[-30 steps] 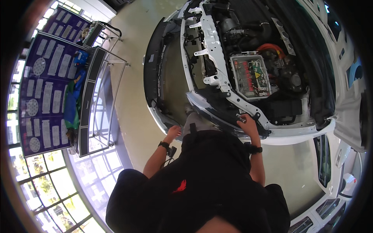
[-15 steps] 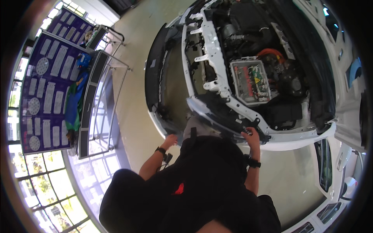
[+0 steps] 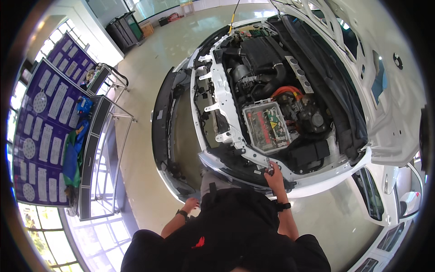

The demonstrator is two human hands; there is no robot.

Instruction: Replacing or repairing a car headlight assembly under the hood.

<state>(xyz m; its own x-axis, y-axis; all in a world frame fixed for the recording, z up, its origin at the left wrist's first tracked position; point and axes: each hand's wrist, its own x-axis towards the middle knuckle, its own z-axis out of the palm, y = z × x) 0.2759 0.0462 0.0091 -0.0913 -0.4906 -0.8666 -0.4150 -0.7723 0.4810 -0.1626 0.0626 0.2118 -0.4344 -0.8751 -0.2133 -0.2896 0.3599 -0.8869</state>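
Since the earlier frame, the white car (image 3: 328, 180) is shifted lower and leftward. Right of centre, beside the front bar (image 3: 222, 95), a small metallic thing (image 3: 270, 172) is pinched by the right hand (image 3: 275, 180), apparently for control; the left hand (image 3: 192, 204), loosely spread, is held near the bumper (image 3: 159, 122).

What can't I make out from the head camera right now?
Head view: small object in right hand, too small and partly covered by that hand.
Head view: whether left hand touches bumper, too small to tell.
Head view: legs, mostly hidden by the shirt.
Head view: hood, cut off by the top edge.
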